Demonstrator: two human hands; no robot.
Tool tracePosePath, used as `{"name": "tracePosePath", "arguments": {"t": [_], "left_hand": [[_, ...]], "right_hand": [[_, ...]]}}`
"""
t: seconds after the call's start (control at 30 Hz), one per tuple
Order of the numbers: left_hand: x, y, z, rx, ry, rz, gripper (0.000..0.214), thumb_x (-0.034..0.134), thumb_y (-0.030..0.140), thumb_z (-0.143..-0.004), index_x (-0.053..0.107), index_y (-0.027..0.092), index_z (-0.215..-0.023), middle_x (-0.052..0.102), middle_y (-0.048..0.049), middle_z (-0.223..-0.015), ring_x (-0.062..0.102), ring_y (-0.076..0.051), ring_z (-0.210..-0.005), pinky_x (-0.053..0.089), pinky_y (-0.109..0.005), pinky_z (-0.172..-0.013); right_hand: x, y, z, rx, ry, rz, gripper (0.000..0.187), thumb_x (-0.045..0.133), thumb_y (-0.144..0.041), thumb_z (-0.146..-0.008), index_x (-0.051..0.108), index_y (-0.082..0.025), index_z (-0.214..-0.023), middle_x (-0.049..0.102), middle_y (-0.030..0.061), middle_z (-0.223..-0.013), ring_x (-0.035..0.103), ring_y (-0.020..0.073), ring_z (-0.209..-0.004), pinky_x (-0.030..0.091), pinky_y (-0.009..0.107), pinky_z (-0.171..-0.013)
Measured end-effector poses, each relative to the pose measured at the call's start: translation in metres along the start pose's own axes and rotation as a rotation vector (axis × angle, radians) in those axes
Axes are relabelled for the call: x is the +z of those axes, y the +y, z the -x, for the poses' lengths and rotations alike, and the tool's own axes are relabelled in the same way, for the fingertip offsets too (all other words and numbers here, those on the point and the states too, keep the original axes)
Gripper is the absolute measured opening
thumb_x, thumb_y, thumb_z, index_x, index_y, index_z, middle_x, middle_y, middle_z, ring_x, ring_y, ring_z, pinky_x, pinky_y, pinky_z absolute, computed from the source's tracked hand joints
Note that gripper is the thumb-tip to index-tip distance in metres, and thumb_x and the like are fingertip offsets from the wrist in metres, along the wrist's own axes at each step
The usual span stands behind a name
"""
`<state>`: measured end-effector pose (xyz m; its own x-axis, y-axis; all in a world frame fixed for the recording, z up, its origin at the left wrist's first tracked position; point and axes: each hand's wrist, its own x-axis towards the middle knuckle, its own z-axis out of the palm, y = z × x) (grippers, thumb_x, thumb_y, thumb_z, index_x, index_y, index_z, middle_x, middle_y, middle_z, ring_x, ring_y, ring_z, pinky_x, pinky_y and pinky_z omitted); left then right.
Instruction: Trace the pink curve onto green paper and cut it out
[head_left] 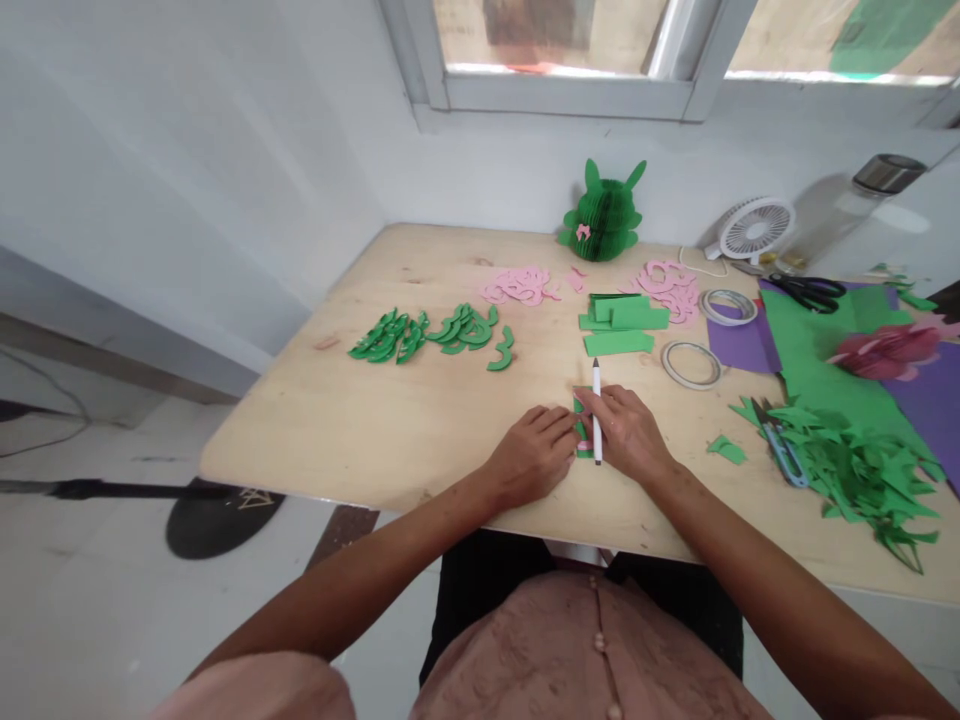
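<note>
My right hand [631, 432] is closed around a white marker [597, 425], which stands nearly straight with its dark end pointing away from me. Under the fingertips lies a small green paper piece [583, 453] with a bit of pink at its lower part. My left hand [534, 452] presses its curled fingers against the left edge of that paper, holding it on the table. Both hands partly hide the paper. Just beyond them are a green paper strip [619, 344] and a stack of green strips [626, 312].
Curved green cutouts [465, 325] and pink cutouts [519, 285] lie across the table [360, 420]. Two tape rolls [691, 365], green scraps [862, 460], blue-handled snips [781, 447] and black scissors [808, 292] are rightward. A green paper figure [604, 222] and a white fan [756, 228] stand behind.
</note>
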<state>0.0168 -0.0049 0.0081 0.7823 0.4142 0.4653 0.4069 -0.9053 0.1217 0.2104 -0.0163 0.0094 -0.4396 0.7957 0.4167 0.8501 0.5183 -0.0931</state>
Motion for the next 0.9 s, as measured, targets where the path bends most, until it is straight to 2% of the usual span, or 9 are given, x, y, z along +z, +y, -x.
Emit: {"name": "tracePosePath", "arguments": {"t": [0.4,0.63,0.77,0.9], "left_hand": [[0.008,0.001,-0.009,-0.068,-0.048,0.007,0.018,0.044,0.022,-0.090,0.059,0.013,-0.093,0.063,-0.0104,-0.099,0.054,-0.023,-0.102,0.043,-0.040,-0.088],[0.010,-0.001,-0.010,-0.054,-0.085,-0.003,0.017,0.045,0.023,-0.090,0.059,0.014,-0.092,0.061,-0.0092,-0.096,0.053,-0.023,-0.098,0.042,-0.040,-0.088],[0.010,-0.001,-0.010,-0.064,-0.071,-0.004,0.018,0.044,0.023,-0.090,0.058,0.014,-0.092,0.060,-0.0105,-0.100,0.052,-0.024,-0.102,0.041,-0.041,-0.088],[0.006,0.000,-0.011,-0.074,-0.054,0.001,0.017,0.044,0.023,-0.089,0.058,0.013,-0.091,0.056,-0.0149,-0.117,0.047,-0.027,-0.115,0.039,-0.043,-0.093]], "right_hand": [[-0.001,0.002,0.000,-0.017,-0.004,-0.003,0.039,0.047,-0.015,-0.089,0.053,-0.013,-0.127,0.069,0.0116,-0.088,0.054,0.0269,-0.089,0.042,0.038,-0.073],[-0.002,0.003,-0.001,-0.037,0.017,-0.004,0.043,0.048,-0.013,-0.089,0.049,-0.013,-0.131,0.069,0.0111,-0.090,0.054,0.0265,-0.088,0.043,0.037,-0.075],[-0.002,0.004,-0.001,-0.042,0.015,-0.004,0.044,0.049,-0.014,-0.088,0.048,-0.013,-0.132,0.069,0.0117,-0.092,0.055,0.0272,-0.089,0.044,0.038,-0.074],[-0.003,0.004,0.000,-0.039,0.008,-0.012,0.043,0.050,-0.013,-0.087,0.049,-0.013,-0.130,0.070,0.0126,-0.096,0.056,0.0281,-0.092,0.045,0.038,-0.074]]}}
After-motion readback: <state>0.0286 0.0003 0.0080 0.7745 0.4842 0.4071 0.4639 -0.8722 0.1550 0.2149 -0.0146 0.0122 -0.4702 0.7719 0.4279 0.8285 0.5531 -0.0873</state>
